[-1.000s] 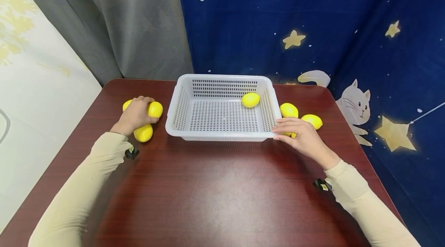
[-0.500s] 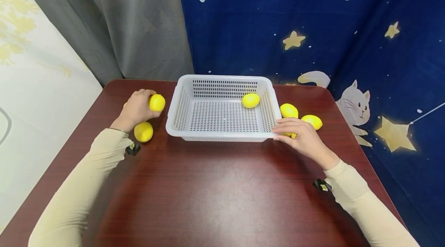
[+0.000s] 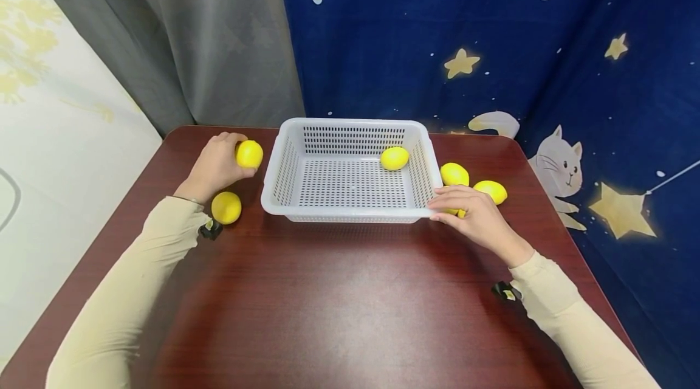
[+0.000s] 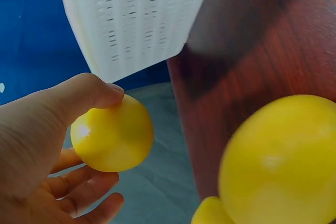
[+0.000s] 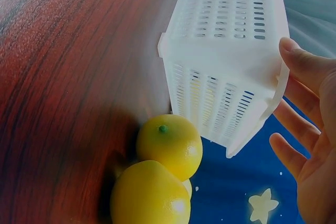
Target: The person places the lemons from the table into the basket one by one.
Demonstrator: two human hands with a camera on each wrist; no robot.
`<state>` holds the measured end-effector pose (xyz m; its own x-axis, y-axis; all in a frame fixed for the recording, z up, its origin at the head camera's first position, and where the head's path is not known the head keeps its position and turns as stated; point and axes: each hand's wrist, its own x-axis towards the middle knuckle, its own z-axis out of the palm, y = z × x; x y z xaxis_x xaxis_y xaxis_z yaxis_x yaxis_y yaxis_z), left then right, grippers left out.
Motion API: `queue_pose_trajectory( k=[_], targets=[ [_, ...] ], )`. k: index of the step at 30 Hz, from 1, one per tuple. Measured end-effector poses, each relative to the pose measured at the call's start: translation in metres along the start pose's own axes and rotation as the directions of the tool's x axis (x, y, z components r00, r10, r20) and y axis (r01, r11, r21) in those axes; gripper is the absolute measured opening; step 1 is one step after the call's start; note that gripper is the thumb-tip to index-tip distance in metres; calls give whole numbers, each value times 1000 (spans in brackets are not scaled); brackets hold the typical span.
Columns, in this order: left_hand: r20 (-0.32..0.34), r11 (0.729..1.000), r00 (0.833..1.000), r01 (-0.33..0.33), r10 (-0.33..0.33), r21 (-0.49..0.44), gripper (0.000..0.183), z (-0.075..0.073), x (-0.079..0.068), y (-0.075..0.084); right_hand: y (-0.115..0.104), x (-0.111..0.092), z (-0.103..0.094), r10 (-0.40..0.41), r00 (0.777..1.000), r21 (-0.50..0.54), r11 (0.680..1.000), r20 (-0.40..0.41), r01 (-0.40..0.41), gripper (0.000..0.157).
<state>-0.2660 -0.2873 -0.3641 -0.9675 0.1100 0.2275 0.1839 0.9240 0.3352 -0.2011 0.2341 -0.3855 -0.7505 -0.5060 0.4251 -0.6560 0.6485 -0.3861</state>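
My left hand (image 3: 214, 161) pinches a lemon (image 3: 249, 154) between thumb and fingers, left of the white plastic basket (image 3: 350, 211). In the left wrist view this lemon (image 4: 113, 135) sits between the thumb and the curved fingers, in front of the basket's end. A second lemon (image 3: 226, 208) lies on the table just below the left hand; a small part of another lemon (image 4: 209, 212) shows behind it in the left wrist view. My right hand (image 3: 474, 213) grips the basket's near right corner, thumb and fingertips at the rim. One lemon (image 3: 395, 158) lies inside the basket.
Right of the basket, a lemon (image 3: 454, 174) and another lemon (image 3: 490, 192) lie on the brown table (image 3: 350, 304), with one more partly hidden by the right hand. A grey curtain (image 3: 229, 42) and a blue starry curtain (image 3: 383, 42) hang behind the table's far edge.
My left hand has lifted its lemon up from among the others and moved slightly away and towards the basket. The right hand and the basket have stayed in place.
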Motion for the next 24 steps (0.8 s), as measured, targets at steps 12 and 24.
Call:
queue_pose_trajectory(
  k=[12, 24],
  targets=[
    [-15, 1000, 1000, -12, 12, 9, 66, -16, 10, 17, -1, 0, 0, -3, 1000, -1, 1000, 9, 3, 35],
    [-21, 1000, 1000, -20, 20, 0, 65, -26, 20, 38, 0, 1, -1, -21, 1000, -9, 1000, 2, 21, 33]
  ],
)
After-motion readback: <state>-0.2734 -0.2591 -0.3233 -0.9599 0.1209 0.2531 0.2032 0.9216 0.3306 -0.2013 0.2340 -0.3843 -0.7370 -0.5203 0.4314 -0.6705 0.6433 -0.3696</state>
